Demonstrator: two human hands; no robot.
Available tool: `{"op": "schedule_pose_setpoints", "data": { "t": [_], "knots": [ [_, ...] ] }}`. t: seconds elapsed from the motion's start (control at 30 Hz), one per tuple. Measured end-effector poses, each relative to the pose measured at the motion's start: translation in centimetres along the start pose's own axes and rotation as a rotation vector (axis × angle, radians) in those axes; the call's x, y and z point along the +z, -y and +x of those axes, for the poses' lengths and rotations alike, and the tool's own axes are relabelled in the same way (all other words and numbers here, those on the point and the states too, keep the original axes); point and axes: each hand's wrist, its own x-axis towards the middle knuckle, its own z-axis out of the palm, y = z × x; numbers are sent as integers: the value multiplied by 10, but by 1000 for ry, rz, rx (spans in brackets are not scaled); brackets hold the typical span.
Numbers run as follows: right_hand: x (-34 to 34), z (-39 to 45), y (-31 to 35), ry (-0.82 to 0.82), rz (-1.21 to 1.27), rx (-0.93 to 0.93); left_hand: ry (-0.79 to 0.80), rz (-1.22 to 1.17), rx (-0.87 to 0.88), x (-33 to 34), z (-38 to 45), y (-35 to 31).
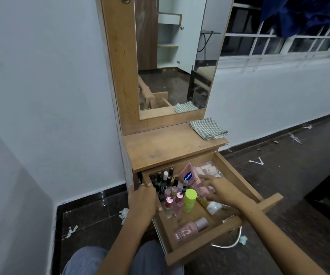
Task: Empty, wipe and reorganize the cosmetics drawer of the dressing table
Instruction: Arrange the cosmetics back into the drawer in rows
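Wooden and pulled fully out, the drawer [237, 171] under the dressing table's top holds the cosmetics: dark nail polish bottles [164, 180] at its back left, a lime-capped bottle [190, 200] mid-drawer, a pink bottle [192, 228] lying near its front. The left hand [143, 201] grips the drawer's left wall. The right hand [220, 190] hovers, fingers loosely spread, over the tubes at the drawer's right, holding nothing visible.

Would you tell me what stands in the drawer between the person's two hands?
In the head view, nail polish bottles and a lime-green capped bottle stand between the left hand and the right hand.
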Motion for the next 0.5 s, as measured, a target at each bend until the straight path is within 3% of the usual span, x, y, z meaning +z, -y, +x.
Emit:
{"op": "schedule_pose_setpoints", "data": {
  "t": [0.13, 0.5],
  "knots": [
    [3, -5, -6, 203, -68, -33, 0, -5, 4, 0, 0, 0],
    [17, -8, -10, 249, -305, -22, 10, -15, -12, 0, 0, 0]
  ]
}}
